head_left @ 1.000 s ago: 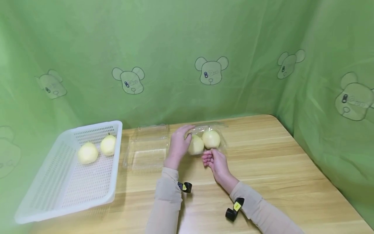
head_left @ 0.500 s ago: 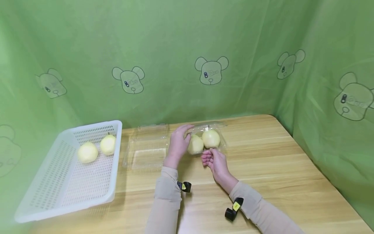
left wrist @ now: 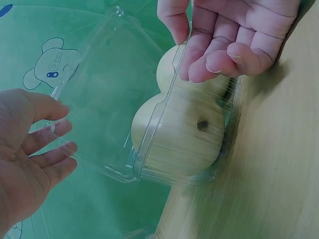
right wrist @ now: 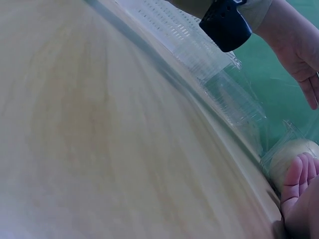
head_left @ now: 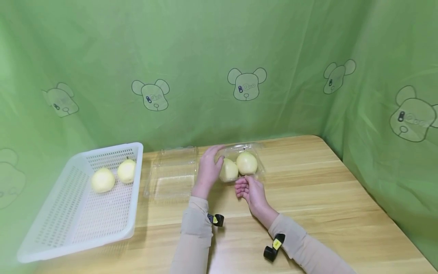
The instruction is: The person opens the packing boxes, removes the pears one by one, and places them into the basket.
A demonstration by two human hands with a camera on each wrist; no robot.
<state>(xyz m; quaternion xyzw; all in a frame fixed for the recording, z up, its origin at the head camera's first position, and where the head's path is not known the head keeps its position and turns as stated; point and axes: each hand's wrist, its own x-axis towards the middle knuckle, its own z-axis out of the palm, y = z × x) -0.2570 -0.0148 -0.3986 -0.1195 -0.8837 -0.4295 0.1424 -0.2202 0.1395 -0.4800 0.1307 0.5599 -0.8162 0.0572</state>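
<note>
Two pale yellow pears, a left one and a right one, sit side by side in a clear plastic clamshell box near the table's back edge. Its hinged lid stands raised behind the fruit. At the lid's free edge, my left hand has thumb and fingers on either side of the plastic, pinching it. My right hand pinches the box's front rim between thumb and forefinger, the other fingers loosely curled. Only part of the right hand shows in the right wrist view, beside a pear.
A white perforated basket with two more pears stands on the left. Between it and my left hand lies another clear plastic box, opened out. Green cloth hangs behind the wooden table.
Both hands keep their places on the box, and the pears have not moved. Only a tiny shift of the head view shows.
</note>
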